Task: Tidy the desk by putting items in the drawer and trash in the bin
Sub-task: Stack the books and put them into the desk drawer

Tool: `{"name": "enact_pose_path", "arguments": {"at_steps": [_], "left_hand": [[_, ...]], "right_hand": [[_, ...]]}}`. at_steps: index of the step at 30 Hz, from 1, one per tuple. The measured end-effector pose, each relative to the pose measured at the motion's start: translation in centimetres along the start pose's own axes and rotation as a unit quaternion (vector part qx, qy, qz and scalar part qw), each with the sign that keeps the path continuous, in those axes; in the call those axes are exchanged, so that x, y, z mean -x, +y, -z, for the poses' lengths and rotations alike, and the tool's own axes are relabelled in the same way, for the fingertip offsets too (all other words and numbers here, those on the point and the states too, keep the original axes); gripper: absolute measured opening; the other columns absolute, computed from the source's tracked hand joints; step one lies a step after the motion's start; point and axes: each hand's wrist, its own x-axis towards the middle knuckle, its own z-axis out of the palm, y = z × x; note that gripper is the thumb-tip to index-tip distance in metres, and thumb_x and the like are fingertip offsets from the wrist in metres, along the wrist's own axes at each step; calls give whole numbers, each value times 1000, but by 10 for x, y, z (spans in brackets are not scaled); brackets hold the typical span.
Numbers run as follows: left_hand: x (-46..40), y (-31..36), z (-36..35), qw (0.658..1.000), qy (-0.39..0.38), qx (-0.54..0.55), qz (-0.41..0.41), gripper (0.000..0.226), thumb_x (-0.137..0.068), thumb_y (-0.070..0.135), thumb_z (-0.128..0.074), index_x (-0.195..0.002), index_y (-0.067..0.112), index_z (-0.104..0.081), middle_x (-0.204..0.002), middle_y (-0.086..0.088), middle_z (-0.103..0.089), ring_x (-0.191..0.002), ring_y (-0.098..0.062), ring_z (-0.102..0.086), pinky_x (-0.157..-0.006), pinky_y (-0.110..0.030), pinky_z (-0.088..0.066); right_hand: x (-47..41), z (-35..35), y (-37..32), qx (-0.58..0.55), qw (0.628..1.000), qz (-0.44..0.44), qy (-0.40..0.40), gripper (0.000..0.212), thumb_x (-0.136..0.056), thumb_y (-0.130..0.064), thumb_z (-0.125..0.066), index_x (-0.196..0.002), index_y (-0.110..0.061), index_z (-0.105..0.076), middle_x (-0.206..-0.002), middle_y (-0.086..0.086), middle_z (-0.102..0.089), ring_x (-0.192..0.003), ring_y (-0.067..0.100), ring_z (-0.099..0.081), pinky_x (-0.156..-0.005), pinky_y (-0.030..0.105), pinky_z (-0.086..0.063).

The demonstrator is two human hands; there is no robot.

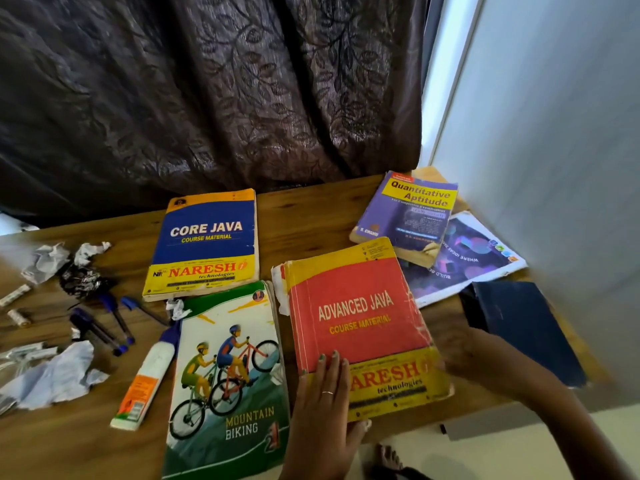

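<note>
The red and yellow Advanced Java book (360,320) lies at the desk's near edge. My left hand (322,407) holds its near left corner, fingers flat on the cover and thumb under the bottom edge. My right hand (464,351) is at the book's right edge, blurred, so its hold is unclear. Around the book lie the Core Java book (207,237), the Mountain Biking notebook (228,375), the Quantitative Aptitude book (408,216), a dark blue book (519,323) and a printed sheet (478,254). Crumpled paper (55,372) lies at the left.
Several blue pens (110,323), a glue bottle (149,379), more crumpled paper (48,258) and a dark foil wad (83,278) cover the left of the wooden desk (311,209). A dark curtain (207,91) hangs behind. A pale wall (554,150) stands close on the right.
</note>
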Motion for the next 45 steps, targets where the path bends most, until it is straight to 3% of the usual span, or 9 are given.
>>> {"name": "enact_pose_path", "arguments": {"at_steps": [6,10,14,18,24,34,37,41,45], "left_hand": [[1,12,9,998,-49,17,44,79,-80,67,-33,-135,12,-46,-139,-4,-52,-125,-23,-51,-96,-41,-40],[-3,14,17,992,-92,42,81,77,-91,65,-12,-135,13,-48,-139,-2,-52,-126,-21,-51,-98,-38,-40],[-10,4,20,989,-101,40,98,72,-89,63,-23,-136,14,-48,-139,-2,-52,-128,-21,-49,-101,-40,-37],[-17,-6,22,990,-82,61,100,74,-88,63,-27,-141,14,-41,-144,-2,-46,-133,-20,-42,-105,-39,-33],[-35,-26,23,984,-21,117,131,80,-84,65,-19,-151,22,-9,-158,5,-11,-142,-7,3,-112,-29,6],[-91,-147,36,936,73,116,325,73,-91,49,-47,-148,12,-23,-152,-11,-29,-141,-28,-23,-114,-46,-23],[-112,-202,41,906,79,95,405,72,-92,44,-51,-146,5,-24,-150,-19,-30,-139,-35,-25,-114,-49,-21],[-145,-262,40,877,68,105,464,72,-91,42,-52,-146,3,-24,-153,-18,-24,-142,-36,-18,-116,-51,-14],[-166,-286,40,843,65,130,518,84,-85,52,-57,-145,4,-23,-148,-21,-30,-136,-40,-27,-108,-55,-24]], "right_hand": [[-8,-33,-11,12,991,87,98,48,-86,-23,-64,-130,-24,-46,-132,-2,-49,-119,16,-48,-99,35,-42],[-11,-53,-27,186,973,128,37,65,-90,-43,-52,-146,-26,-21,-152,-7,-17,-141,18,-13,-115,35,-21],[-15,-65,-37,208,968,140,12,68,-91,-48,-48,-147,-28,-16,-155,-8,-8,-143,18,-5,-117,39,-16],[-22,-66,-41,206,964,166,24,70,-90,-50,-47,-147,-29,-14,-154,-9,-10,-142,14,-6,-117,38,-16],[-46,-70,-53,173,965,194,35,75,-88,-58,-41,-148,-27,-9,-155,-8,-8,-143,14,-2,-116,36,-12],[-116,-74,-116,-43,973,227,-18,59,-92,-34,-54,-144,-25,-28,-146,-2,-34,-131,11,-32,-102,26,-32],[-146,-70,-145,-121,968,217,-36,55,-93,-27,-55,-142,-22,-33,-146,-1,-36,-134,15,-36,-106,32,-36],[-187,-70,-191,-195,959,190,-73,55,-93,-23,-54,-142,-17,-31,-130,-13,-40,-123,4,-39,-89,17,-41],[-221,-85,-214,-288,939,138,-124,47,-92,-14,-55,-136,-13,-39,-131,1,-52,-118,16,-53,-90,30,-51]]}}
